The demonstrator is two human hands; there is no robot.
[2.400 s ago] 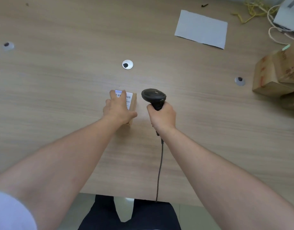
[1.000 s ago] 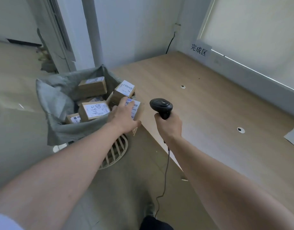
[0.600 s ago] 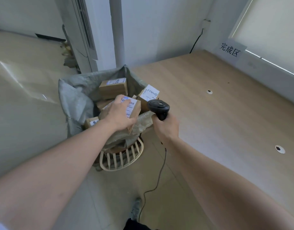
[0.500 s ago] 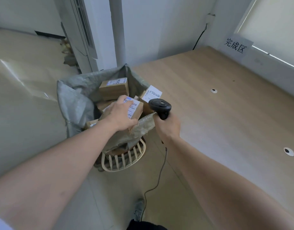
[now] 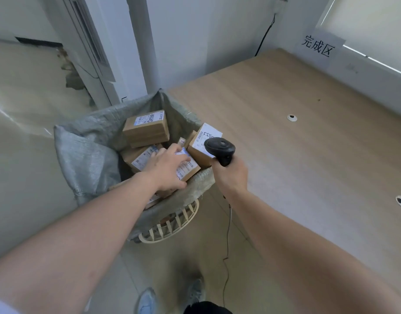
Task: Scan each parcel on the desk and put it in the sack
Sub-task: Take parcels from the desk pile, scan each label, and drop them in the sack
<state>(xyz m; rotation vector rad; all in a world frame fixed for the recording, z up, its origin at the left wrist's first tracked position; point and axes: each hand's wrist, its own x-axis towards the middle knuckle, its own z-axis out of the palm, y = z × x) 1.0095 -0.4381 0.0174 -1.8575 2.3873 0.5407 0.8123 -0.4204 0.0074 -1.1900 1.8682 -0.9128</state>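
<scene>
Left hand (image 5: 166,169) grasps a labelled brown cardboard parcel (image 5: 186,170) just above the grey woven sack (image 5: 86,152) to drop it; right hand (image 5: 230,175) clenches the black scanner (image 5: 219,148) beside the sack.

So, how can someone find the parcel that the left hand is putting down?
Find the grey woven sack beside the wooden desk. Near its front rim lies a small brown cardboard parcel with a white label, the only one under the left hand.
</scene>
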